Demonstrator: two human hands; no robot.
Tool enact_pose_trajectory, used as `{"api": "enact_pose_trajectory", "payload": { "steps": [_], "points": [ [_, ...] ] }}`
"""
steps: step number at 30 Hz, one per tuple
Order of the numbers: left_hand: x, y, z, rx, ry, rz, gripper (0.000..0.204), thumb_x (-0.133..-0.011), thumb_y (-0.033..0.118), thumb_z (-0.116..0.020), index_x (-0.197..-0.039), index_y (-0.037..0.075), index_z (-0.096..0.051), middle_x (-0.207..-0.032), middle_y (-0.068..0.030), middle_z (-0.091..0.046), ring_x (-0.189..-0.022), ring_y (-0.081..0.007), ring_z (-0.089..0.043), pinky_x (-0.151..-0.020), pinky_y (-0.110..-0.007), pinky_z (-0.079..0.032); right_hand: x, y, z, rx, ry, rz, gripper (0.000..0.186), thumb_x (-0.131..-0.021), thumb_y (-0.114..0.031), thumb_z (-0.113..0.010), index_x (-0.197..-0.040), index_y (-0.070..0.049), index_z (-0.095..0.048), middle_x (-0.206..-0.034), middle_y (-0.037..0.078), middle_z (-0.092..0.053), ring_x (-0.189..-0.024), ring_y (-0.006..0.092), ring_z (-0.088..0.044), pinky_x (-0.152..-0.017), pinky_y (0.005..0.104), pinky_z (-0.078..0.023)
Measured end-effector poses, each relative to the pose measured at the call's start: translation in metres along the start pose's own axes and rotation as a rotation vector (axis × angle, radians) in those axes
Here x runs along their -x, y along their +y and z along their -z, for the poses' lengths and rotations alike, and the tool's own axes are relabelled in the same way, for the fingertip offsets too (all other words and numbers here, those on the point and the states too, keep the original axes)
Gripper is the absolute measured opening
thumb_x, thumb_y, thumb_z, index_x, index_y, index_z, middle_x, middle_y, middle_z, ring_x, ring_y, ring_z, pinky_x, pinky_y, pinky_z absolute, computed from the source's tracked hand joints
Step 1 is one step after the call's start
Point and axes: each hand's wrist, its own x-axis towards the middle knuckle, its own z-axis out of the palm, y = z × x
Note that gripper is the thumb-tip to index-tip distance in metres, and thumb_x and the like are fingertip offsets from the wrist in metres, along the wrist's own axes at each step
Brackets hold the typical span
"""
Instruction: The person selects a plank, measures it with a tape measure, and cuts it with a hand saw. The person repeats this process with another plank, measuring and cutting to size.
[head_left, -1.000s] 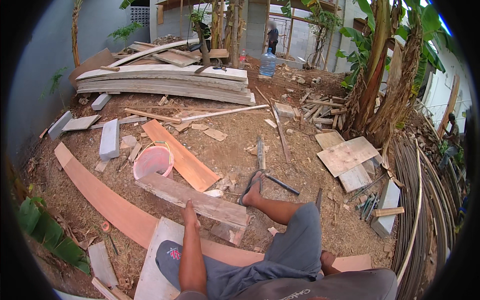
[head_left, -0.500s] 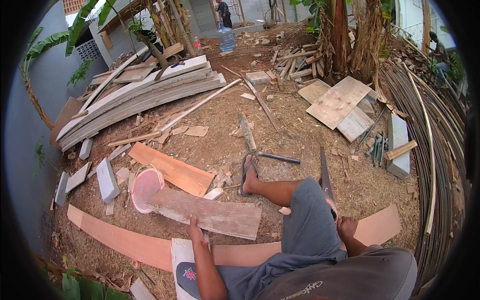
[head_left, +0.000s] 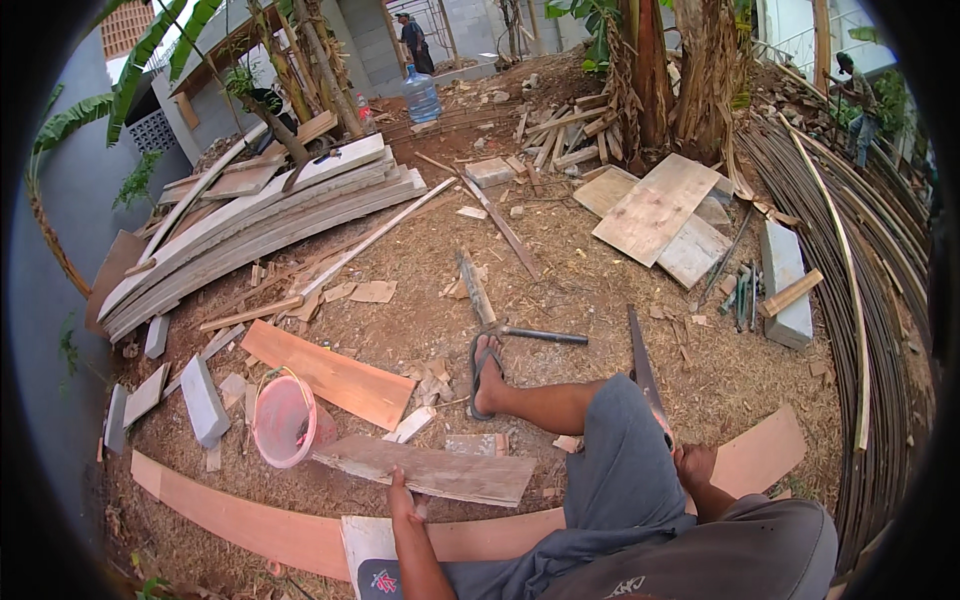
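Note:
My left hand (head_left: 405,488) is closed around the near edge of a weathered grey-brown board (head_left: 450,468). The board's left end lies next to a pink bucket (head_left: 282,432) with a wire handle. At my right side, my right hand (head_left: 694,464) grips a handsaw (head_left: 645,365), its long dark blade pointing away from me beside my bent knee; the handle is mostly hidden by the hand. A long reddish plank (head_left: 240,505) runs across the ground under my legs. Just past my sandalled foot lies a hammer-like tool (head_left: 490,322) with a dark bar.
An orange-brown board (head_left: 325,370) lies beyond the bucket. Grey blocks (head_left: 205,402) stand at the left, with stacked long planks (head_left: 260,220) behind. Plywood sheets (head_left: 665,212) and long rods (head_left: 850,260) lie at the right. Two other people are far off.
The weathered board has come nearer to me and tilted, uncovering more of the bucket. My left hand has moved with it; the right stays on the saw. The view has shifted slightly.

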Motion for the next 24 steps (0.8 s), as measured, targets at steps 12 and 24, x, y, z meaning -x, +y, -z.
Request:
{"api": "enact_pose_trajectory", "payload": {
  "steps": [12,24],
  "points": [
    [-0.030,-0.020,0.011,0.022,0.082,0.061,0.055,-0.103,0.038,-0.059,-0.147,0.008,-0.045,-0.139,-0.0144,-0.058,-0.118,-0.0328,-0.063,-0.091,-0.053,-0.057,0.001,0.023,-0.040,0.092,-0.101,0.235,0.035,-0.091,-0.038,-0.054,-0.083,-0.009,-0.073,-0.085,0.013,-0.072,-0.087,0.0351,-0.066,-0.083,0.0510,-0.043],
    [-0.044,-0.028,0.017,-0.266,0.469,-0.053,0.084,-0.097,0.034,-0.069,-0.159,0.000,-0.022,-0.158,-0.0200,-0.038,-0.143,-0.0349,-0.041,-0.115,-0.052,-0.037,-0.006,0.033,-0.070,0.087,-0.253,0.422,0.036,-0.090,-0.041,-0.055,-0.084,-0.010,-0.073,-0.084,0.012,-0.072,-0.087,0.0348,-0.066,-0.081,0.0508,-0.044]
  ]
}}
